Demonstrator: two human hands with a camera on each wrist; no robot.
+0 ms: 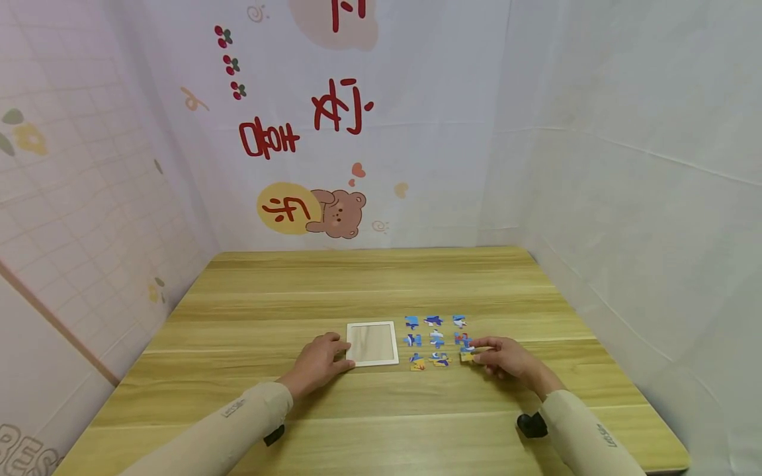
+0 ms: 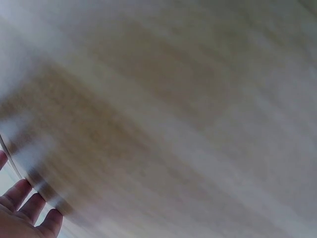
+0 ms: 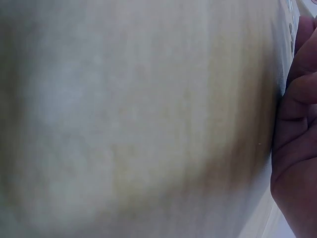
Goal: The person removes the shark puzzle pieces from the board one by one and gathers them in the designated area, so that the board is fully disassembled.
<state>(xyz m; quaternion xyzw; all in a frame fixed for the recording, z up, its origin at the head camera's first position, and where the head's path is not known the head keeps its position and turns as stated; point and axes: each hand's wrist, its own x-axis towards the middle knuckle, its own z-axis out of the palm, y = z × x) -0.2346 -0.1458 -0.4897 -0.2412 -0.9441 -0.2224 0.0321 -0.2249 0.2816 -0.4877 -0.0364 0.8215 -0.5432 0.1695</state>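
Note:
A square puzzle frame (image 1: 395, 344) with a white border and a pale wood-coloured inside lies on the table. My left hand (image 1: 319, 360) rests at its left edge, thumb by the near corner; in the left wrist view, slightly bent fingers (image 2: 34, 206) show at the lower left. To the frame's right, jigsaw pieces (image 1: 436, 340) in blue, white and yellow lie spread in rows. With thumb and index finger my right hand (image 1: 506, 359) pinches the near right puzzle piece (image 1: 466, 357), partly hidden by the fingertips. The right wrist view has the curled hand (image 3: 299, 119) but not the piece.
The wood-grain table (image 1: 369, 284) meets a printed cloth wall (image 1: 440, 145) at the back. More cloth hangs along both sides. Dark wrist straps (image 1: 532, 425) show below the sleeves.

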